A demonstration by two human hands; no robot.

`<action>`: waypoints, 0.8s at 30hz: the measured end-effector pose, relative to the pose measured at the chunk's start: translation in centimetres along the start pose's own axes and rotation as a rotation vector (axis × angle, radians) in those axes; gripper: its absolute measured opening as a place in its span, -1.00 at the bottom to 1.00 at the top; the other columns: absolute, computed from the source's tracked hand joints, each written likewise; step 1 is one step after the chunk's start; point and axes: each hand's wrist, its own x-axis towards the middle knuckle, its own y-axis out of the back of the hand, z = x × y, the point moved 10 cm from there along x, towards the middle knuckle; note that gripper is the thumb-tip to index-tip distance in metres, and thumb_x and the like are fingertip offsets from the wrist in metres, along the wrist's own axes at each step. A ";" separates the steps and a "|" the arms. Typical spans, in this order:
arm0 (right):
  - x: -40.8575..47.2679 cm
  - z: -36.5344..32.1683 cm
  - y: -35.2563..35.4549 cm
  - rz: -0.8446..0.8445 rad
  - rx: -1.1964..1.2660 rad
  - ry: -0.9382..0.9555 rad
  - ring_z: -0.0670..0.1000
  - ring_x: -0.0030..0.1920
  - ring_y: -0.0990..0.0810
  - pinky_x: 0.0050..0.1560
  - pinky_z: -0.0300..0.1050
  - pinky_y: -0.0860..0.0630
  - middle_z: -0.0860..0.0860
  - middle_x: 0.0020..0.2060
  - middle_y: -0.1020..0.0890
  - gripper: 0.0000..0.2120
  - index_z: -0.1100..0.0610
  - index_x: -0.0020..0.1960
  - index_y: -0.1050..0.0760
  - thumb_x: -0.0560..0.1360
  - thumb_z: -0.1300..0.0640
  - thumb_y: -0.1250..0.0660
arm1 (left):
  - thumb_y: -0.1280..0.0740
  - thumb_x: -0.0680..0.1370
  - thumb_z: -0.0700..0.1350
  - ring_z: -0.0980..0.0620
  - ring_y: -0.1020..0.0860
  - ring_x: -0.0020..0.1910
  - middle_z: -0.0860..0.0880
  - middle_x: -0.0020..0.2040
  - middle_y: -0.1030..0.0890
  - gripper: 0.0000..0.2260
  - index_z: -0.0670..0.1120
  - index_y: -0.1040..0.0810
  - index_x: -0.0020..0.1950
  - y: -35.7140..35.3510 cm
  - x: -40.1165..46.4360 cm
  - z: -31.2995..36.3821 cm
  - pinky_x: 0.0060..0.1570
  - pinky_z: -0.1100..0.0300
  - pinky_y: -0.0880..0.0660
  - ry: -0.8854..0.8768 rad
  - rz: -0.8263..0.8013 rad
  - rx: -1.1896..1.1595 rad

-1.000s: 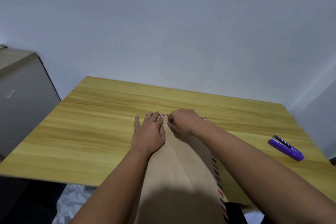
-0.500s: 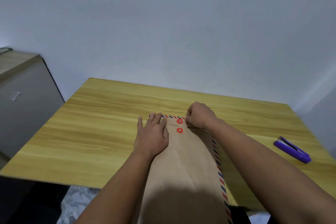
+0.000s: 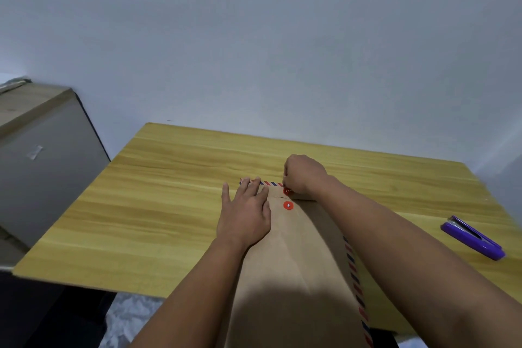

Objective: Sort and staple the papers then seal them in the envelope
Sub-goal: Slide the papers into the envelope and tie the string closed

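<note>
Brown envelope (image 3: 293,263) flat on the bench (image 3: 158,206), long axis running from the near edge away toward the wall, flap end farthest. Left hand (image 3: 245,215) spread flat, pressing the flap's left side. Right hand (image 3: 303,175) curled at the upper red button (image 3: 287,191), apparently pinching the string; lower red button (image 3: 288,206) just nearer, toward the body. Likely next: winding down to it.

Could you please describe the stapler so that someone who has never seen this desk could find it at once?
Start from the wooden table and follow it to its right-hand edge, past the brown envelope under the person's arms. The stapler lies there alone, flat on the wood. It is the only purple thing in view, long and slim.
</note>
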 end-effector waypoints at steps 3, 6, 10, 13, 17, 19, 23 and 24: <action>-0.8 -1.2 -0.2 0.021 -0.044 0.030 0.16 -0.06 -0.65 -0.16 -0.08 -0.54 0.06 -0.05 -0.68 -0.87 0.12 0.01 -0.62 0.48 0.21 -0.37 | -0.07 0.64 0.02 0.02 -0.06 0.63 0.05 0.61 -0.24 -0.58 0.05 -0.39 0.50 0.0 0.0 0.0 0.54 -0.30 0.10 -0.002 0.009 0.003; -2.0 -2.3 -0.3 0.060 -0.072 0.065 0.20 -0.02 -0.65 -0.14 -0.08 -0.50 0.08 0.00 -0.68 -0.84 0.13 0.05 -0.63 0.49 0.21 -0.34 | -0.07 0.64 0.01 0.01 -0.08 0.63 0.04 0.61 -0.25 -0.58 0.05 -0.40 0.49 0.0 0.0 0.1 0.54 -0.30 0.09 -0.001 0.013 0.001; -4.0 -2.6 -0.3 0.110 -0.124 0.136 0.20 -0.07 -0.62 -0.17 -0.08 -0.41 0.09 -0.02 -0.67 -0.85 0.12 0.03 -0.62 0.54 0.21 -0.29 | -0.07 0.64 0.01 0.00 -0.10 0.63 0.04 0.61 -0.26 -0.59 0.05 -0.42 0.47 0.0 0.0 0.1 0.54 -0.31 0.07 0.002 0.009 0.001; -5.8 -2.1 -0.2 0.144 -0.170 0.225 0.20 -0.05 -0.64 -0.17 -0.06 -0.35 0.06 -0.10 -0.69 -0.86 0.06 -0.06 -0.64 0.53 0.17 -0.30 | -0.07 0.64 0.01 0.00 -0.09 0.63 0.04 0.61 -0.25 -0.58 0.05 -0.41 0.49 0.0 0.0 0.1 0.54 -0.31 0.08 0.006 0.004 0.004; -8.7 -0.9 0.2 0.242 -0.318 0.365 0.17 -0.15 -0.59 -0.14 0.00 -0.26 0.00 -0.13 -0.60 -0.82 0.02 -0.09 -0.61 0.59 0.09 -0.25 | -0.06 0.63 0.01 0.00 -0.09 0.63 0.03 0.61 -0.25 -0.56 0.04 -0.39 0.51 0.0 0.1 0.1 0.54 -0.32 0.08 0.004 -0.001 0.009; -9.9 -0.5 -0.1 0.265 -0.392 0.427 0.15 -0.26 -0.51 -0.14 0.01 -0.23 0.00 -0.18 -0.57 -0.75 0.03 -0.09 -0.64 0.63 0.08 -0.20 | -0.06 0.63 0.02 0.00 -0.09 0.63 0.03 0.61 -0.25 -0.55 0.04 -0.39 0.52 0.0 0.1 0.1 0.54 -0.32 0.07 0.007 -0.001 0.015; -11.7 -0.6 -1.2 0.253 -0.525 0.499 0.14 -0.31 -0.55 -0.16 0.02 -0.20 0.01 -0.29 -0.53 -0.80 0.04 -0.19 -0.61 0.56 0.12 -0.28 | -0.05 0.64 0.02 0.02 -0.07 0.63 0.04 0.62 -0.23 -0.55 0.06 -0.36 0.53 -0.1 0.1 0.2 0.54 -0.31 0.09 0.007 -0.014 0.017; -12.0 -0.8 -1.5 0.237 -0.549 0.499 0.14 -0.30 -0.52 -0.15 0.03 -0.20 0.01 -0.29 -0.49 -0.82 0.04 -0.20 -0.60 0.56 0.13 -0.29 | -0.05 0.64 0.02 0.02 -0.07 0.63 0.05 0.62 -0.23 -0.55 0.06 -0.36 0.54 -0.2 0.0 0.2 0.54 -0.31 0.10 0.006 -0.016 0.016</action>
